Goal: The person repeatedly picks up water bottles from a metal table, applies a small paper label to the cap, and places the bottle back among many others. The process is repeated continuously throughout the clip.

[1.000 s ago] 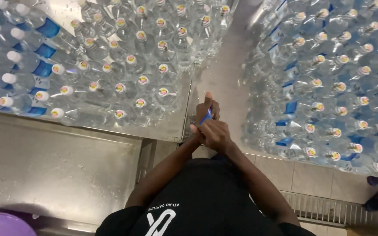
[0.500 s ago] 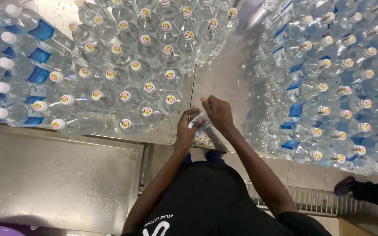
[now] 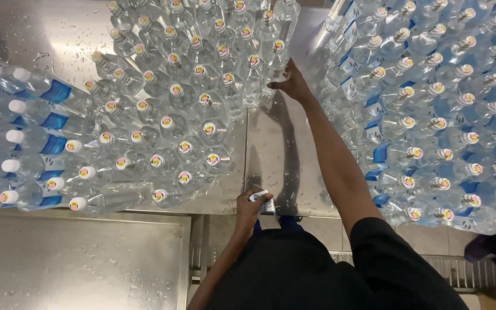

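Observation:
My right hand [image 3: 290,84] is stretched far forward over the steel table [image 3: 282,155]. Its fingers touch a clear plastic bottle [image 3: 275,62] at the right edge of the middle cluster of clear bottles [image 3: 190,103]. Whether they grip it I cannot tell. My left hand [image 3: 250,205] stays near the table's front edge, closed around a small white and blue object [image 3: 263,198], perhaps a roll of labels.
A big block of blue-labelled bottles [image 3: 431,109] fills the right side. More blue-labelled bottles with white caps [image 3: 12,138] lie at the left. A second steel surface [image 3: 76,264] sits lower left, and a floor drain grate [image 3: 466,272] runs at lower right.
Both hands were together near my body holding a small object. The right hand has since reached forward to the bottles; the left stays back with the object.

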